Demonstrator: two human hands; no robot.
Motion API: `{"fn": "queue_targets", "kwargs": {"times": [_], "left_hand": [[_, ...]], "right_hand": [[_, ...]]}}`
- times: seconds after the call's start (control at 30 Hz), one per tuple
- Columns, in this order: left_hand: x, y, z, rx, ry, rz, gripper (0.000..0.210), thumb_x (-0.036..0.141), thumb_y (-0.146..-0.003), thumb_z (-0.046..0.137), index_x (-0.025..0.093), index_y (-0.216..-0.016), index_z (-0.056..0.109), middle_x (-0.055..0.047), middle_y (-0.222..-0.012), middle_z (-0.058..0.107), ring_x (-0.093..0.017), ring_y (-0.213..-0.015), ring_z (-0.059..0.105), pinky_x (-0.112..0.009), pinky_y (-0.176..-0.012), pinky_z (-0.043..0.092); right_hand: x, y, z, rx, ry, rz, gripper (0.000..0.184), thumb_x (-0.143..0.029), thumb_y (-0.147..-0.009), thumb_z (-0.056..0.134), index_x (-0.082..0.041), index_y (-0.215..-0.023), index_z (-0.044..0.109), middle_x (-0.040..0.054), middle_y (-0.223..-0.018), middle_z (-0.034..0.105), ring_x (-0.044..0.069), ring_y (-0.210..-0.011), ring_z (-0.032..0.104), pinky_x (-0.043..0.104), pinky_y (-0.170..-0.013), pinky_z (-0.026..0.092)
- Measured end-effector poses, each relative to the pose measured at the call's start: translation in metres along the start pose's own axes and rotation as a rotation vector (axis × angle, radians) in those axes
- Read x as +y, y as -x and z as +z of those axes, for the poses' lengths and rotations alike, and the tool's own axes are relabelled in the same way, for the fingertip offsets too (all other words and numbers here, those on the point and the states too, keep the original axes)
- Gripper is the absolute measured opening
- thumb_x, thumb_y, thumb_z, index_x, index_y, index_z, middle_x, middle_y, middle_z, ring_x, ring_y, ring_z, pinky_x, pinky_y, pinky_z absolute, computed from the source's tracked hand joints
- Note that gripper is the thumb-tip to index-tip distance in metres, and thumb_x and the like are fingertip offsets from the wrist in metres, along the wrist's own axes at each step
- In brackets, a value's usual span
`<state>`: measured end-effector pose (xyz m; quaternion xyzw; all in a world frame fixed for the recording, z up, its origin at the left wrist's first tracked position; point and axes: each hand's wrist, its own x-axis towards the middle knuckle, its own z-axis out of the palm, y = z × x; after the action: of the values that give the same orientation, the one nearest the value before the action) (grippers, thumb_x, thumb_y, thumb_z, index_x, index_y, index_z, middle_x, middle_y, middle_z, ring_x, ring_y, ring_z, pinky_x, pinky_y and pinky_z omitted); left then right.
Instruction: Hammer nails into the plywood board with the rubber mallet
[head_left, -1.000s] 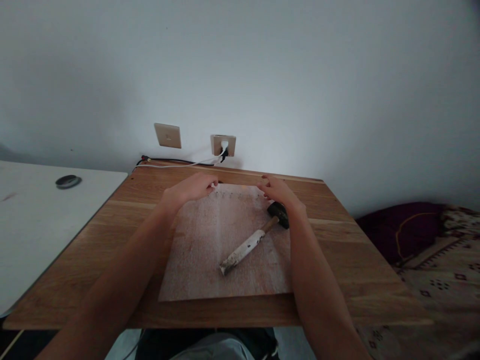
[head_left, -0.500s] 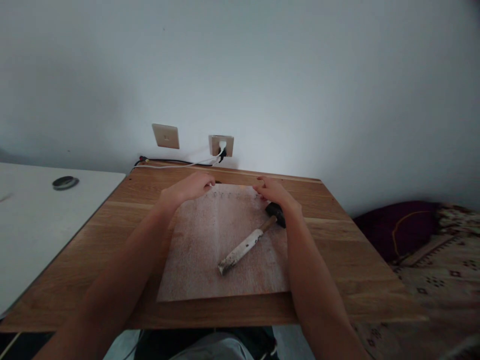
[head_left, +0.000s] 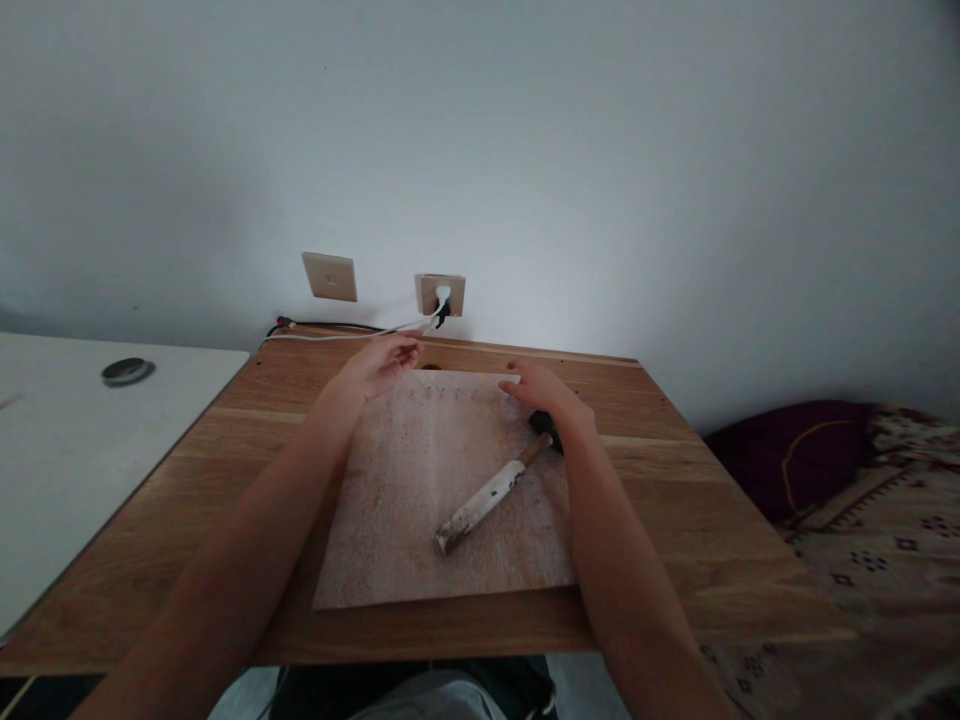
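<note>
A thin, reddish-brown board (head_left: 390,500) with a whitish, worn surface lies on the wooden table in front of me. Small marks or nails (head_left: 442,391), too small to make out, form a row along its far edge. My left hand (head_left: 384,366) is over the board's far left corner, palm turned inward, fingers loosely curled and apart; I see nothing in it. Over the far right corner is my right hand (head_left: 541,388), thumb and fingers spread, with nothing visible between them. A hammer (head_left: 484,502) lies diagonally on the board, its dark head partly hidden behind my right wrist.
The wooden table (head_left: 675,520) meets the wall, where a socket (head_left: 440,294) holds plugs with white and black cables (head_left: 337,332) along the back edge. On the left, a white table (head_left: 90,470) carries a round dark object (head_left: 126,372). Patterned fabric (head_left: 877,540) is on the right.
My left hand has lifted away from the board's far left corner, moving left and turning its palm inward. My right hand has shifted slightly left, its fingers wider apart. Board and hammer have stayed put.
</note>
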<state>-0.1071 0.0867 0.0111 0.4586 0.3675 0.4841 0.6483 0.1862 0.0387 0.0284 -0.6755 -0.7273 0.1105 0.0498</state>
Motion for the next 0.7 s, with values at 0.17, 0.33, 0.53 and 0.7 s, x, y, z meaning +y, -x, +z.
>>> {"fn": "queue_targets", "kwargs": {"times": [0.17,0.33,0.53,0.7], "left_hand": [[-0.004,-0.01,-0.004,0.074,-0.144,-0.043,0.009,0.022,-0.078,0.064,0.018,-0.086,0.065,0.0,-0.069,0.061,-0.01,-0.061,0.053,-0.023,-0.058,0.045],[-0.003,0.005,0.004,-0.022,-0.767,0.061,0.024,0.04,-0.086,0.061,0.018,-0.087,0.068,-0.005,-0.078,0.07,-0.017,-0.069,0.062,-0.026,-0.059,0.045],[-0.001,0.018,0.008,-0.295,-1.419,0.094,0.02,0.034,-0.079,0.068,0.02,-0.093,0.074,-0.006,-0.086,0.076,-0.023,-0.08,0.069,-0.029,-0.071,0.05],[-0.007,0.018,0.017,-0.334,-1.544,0.213,0.015,0.023,-0.084,0.061,0.02,-0.093,0.073,-0.008,-0.089,0.076,-0.023,-0.083,0.07,-0.03,-0.075,0.049]], "right_hand": [[-0.005,0.001,0.004,-0.025,0.054,-0.028,0.044,-0.017,-0.09,0.061,-0.02,-0.134,0.062,0.0111,-0.111,0.077,0.025,-0.107,0.071,0.033,-0.094,0.05],[-0.009,0.001,-0.005,0.068,-0.007,-0.049,0.038,-0.019,-0.091,0.059,-0.016,-0.128,0.064,0.0123,-0.109,0.076,0.025,-0.102,0.07,0.032,-0.089,0.05],[-0.019,0.002,-0.007,-0.018,-0.021,-0.14,0.022,-0.021,-0.094,0.062,-0.016,-0.114,0.069,0.0088,-0.099,0.077,0.02,-0.089,0.069,0.028,-0.082,0.049],[-0.028,0.004,-0.001,-0.064,0.06,-0.11,0.016,-0.026,-0.096,0.066,-0.017,-0.107,0.071,0.0107,-0.105,0.077,0.022,-0.097,0.07,0.028,-0.085,0.049]]}}
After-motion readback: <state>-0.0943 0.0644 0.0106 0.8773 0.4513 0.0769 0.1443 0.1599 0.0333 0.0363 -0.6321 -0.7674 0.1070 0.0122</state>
